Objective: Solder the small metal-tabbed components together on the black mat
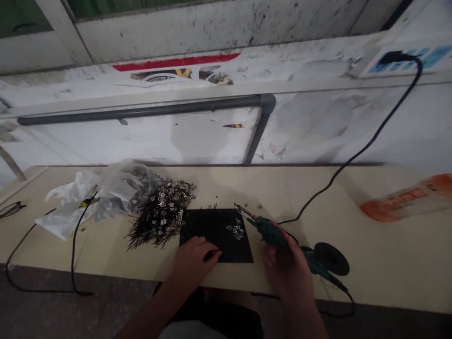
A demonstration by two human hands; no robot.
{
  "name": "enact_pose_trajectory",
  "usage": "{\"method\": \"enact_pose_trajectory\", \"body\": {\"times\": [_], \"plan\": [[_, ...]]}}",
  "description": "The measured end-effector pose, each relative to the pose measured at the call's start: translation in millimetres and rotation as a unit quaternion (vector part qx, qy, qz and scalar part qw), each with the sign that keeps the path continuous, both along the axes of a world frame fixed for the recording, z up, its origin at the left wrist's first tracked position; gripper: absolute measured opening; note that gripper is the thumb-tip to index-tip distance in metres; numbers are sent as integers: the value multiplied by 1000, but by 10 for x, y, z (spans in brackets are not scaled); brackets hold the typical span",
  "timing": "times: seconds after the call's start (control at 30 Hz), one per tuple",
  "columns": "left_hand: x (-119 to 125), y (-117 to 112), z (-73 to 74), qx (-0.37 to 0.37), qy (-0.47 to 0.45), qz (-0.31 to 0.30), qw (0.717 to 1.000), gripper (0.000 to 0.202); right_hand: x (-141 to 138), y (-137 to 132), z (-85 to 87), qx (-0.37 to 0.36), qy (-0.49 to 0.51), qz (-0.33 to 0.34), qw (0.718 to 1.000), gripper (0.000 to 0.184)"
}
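Note:
My right hand [291, 270] is wrapped round the handle of a green soldering gun [270, 231] with a red part on top. Its thin metal tip points up and left, over the right edge of a black mat [217, 242]. On the mat's near left part rests my left hand [194, 259], fingers curled and pinched together; what they hold, if anything, I cannot make out. Small shiny metal pieces [236, 230] lie on the mat near its right edge. Left of the mat is a big pile of black wires with metal terminals [164, 212].
Crumpled clear plastic bags [123, 183] lie behind the pile. A black spool [332, 258] is right of my right hand. A black cord [348, 167] runs up to a wall socket [391, 57]. An orange-labelled bottle [406, 200] lies at the right. Grey pipe [151, 111] lines the wall.

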State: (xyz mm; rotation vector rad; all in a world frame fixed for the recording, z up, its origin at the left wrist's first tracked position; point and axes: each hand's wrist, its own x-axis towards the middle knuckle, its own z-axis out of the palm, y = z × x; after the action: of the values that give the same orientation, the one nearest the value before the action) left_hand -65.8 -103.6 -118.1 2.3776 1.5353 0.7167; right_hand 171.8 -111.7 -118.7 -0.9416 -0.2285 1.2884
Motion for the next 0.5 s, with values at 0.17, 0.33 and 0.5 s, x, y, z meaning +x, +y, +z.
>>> {"method": "enact_pose_trajectory", "body": {"times": [0.17, 0.33, 0.5], "plan": [[-60, 44, 83, -72, 31, 71, 994, 6, 4, 0, 8, -4, -4, 0, 1000, 48], [-140, 95, 240, -99, 7, 95, 991, 19, 13, -1, 16, -17, 17, 2, 1000, 48], [-154, 272, 429, -150, 67, 153, 974, 26, 5, -3, 27, -23, 5, 2, 1000, 48]]}}
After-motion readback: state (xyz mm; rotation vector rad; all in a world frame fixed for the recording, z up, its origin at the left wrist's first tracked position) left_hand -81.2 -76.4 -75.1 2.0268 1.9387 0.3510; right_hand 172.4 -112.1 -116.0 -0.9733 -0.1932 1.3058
